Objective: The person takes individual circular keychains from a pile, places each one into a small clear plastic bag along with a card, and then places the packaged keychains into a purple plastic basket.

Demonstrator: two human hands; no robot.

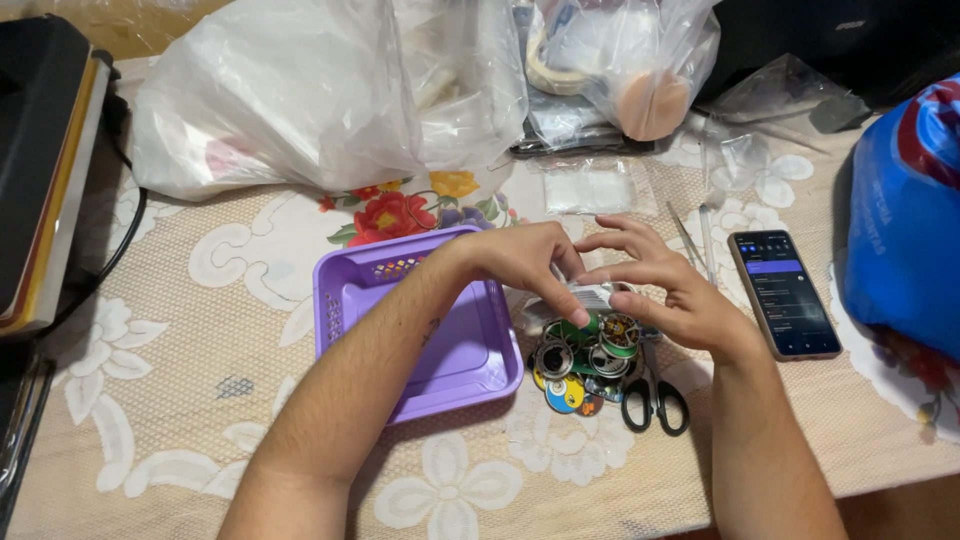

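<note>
Pinching spool (590, 298) between both hands.

Counts, all relative to the purple basket (400, 300): 1 basket. 2 hands (525, 262) (665, 290) just right of it. Pile of round badges (585, 365) right of it, maybe 8, overlap hides some. 1 pair of scissors (655, 395) and 1 phone (785, 293) further right. 2 white bags (300, 90) (620, 50) behind it.

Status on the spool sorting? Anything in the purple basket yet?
Done: nothing visible; the purple basket shows bare floor. In hand: left hand and right hand pinch a small white-wrapped item over the spools. Left: the whole pile sits on the cloth beside the basket, scissors alongside.
</note>
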